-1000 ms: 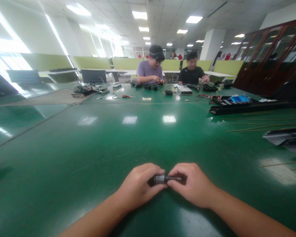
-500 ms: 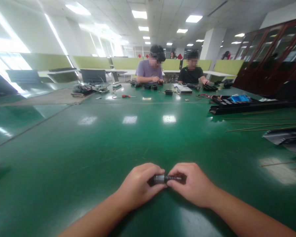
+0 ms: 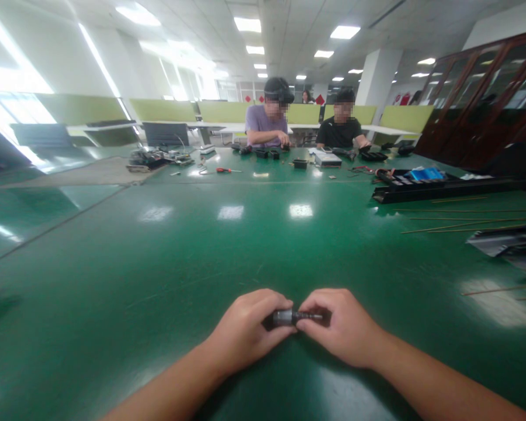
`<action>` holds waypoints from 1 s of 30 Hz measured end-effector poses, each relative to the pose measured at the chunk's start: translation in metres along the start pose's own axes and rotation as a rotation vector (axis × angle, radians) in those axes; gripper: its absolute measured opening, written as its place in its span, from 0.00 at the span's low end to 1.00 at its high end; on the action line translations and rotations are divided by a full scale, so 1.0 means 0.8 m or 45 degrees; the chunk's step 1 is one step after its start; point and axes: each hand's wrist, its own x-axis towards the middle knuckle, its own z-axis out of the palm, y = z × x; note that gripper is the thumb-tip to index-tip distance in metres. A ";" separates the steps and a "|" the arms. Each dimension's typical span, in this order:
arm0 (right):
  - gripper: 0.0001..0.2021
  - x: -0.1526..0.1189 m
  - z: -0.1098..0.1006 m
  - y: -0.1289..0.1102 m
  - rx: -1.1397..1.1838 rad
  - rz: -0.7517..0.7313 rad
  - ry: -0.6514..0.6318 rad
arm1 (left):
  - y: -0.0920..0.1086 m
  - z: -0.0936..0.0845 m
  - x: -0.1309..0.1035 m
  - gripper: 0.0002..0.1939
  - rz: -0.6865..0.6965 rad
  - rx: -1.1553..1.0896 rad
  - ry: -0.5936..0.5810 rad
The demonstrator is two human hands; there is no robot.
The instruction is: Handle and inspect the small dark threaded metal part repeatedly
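Near the front of the green table (image 3: 245, 251), both my hands are closed around one small part (image 3: 284, 317). It is a grey cylinder with a thin, dark, ridged shaft, lying sideways with the shaft toward the right; its exact kind is unclear. My left hand (image 3: 248, 324) wraps the cylinder, thumb and fingers on opposite sides, and hides its left end. My right hand (image 3: 348, 327) pinches about the shaft close to where it meets the cylinder. The fingertips of the two hands almost meet.
Across the table sit two people, a purple sleeve (image 3: 256, 121) and a black shirt (image 3: 333, 133), with black parts before them. A red screwdriver (image 3: 224, 170) lies far off. Thin rods (image 3: 469, 225) and a long black tray (image 3: 442, 190) occupy the right; electronic scraps (image 3: 158, 158) the far left.
My hands and the grey part look the same. Across the table, the person in purple has shifted slightly right and moved a hand; the person in black has moved a hand a little.
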 end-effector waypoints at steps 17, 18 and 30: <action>0.01 0.001 -0.002 0.001 -0.042 0.015 0.007 | -0.002 0.000 -0.001 0.11 -0.028 0.012 0.001; 0.01 0.001 -0.002 0.001 -0.041 0.013 0.009 | -0.001 -0.001 -0.001 0.11 -0.030 0.015 0.001; 0.01 0.003 -0.003 -0.003 -0.045 0.030 0.010 | -0.003 0.000 -0.002 0.11 -0.030 0.021 0.010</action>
